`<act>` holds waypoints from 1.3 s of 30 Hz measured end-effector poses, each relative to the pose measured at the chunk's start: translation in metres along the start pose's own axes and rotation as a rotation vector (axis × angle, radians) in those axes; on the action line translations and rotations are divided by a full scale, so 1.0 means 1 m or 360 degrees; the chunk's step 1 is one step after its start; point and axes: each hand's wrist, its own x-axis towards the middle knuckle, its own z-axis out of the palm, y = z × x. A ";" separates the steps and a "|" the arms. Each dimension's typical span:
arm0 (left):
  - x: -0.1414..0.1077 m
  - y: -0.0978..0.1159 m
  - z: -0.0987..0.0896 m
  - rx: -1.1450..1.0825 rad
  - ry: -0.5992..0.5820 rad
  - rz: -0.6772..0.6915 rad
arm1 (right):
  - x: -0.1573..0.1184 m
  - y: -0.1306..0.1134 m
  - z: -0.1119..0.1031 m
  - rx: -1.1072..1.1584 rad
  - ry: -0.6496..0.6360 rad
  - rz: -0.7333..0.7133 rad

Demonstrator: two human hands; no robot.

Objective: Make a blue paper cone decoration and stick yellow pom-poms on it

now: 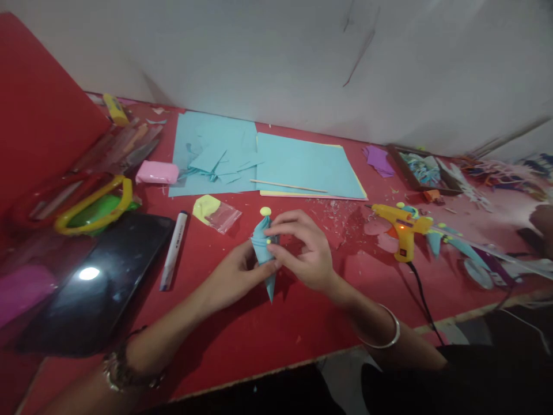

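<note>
A light blue paper cone figure, point down with a yellow ball on top, is held over the red table. My left hand is closed round its lower left side, thumb across the front. From the right, my right hand pinches at the front of the figure, where a small yellow dot shows by the fingertips. Just behind lies a clear packet with yellow clay. Part of the cone is hidden by the fingers.
Blue sheets with a thin stick lie behind. A yellow glue gun with a lit orange light is at right, near a dark tray. To the left are a marker, a phone and a pink packet.
</note>
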 end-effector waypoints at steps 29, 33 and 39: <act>0.001 -0.003 -0.002 -0.0105 0.0032 -0.0052 | -0.001 0.001 0.005 0.0225 0.0204 0.0136; 0.000 -0.002 -0.001 -0.0093 -0.0026 -0.0024 | -0.001 0.000 0.005 0.0122 0.0155 0.0109; 0.000 0.000 0.001 -0.0113 -0.0053 -0.0028 | -0.001 -0.002 0.004 0.0033 0.0130 0.0078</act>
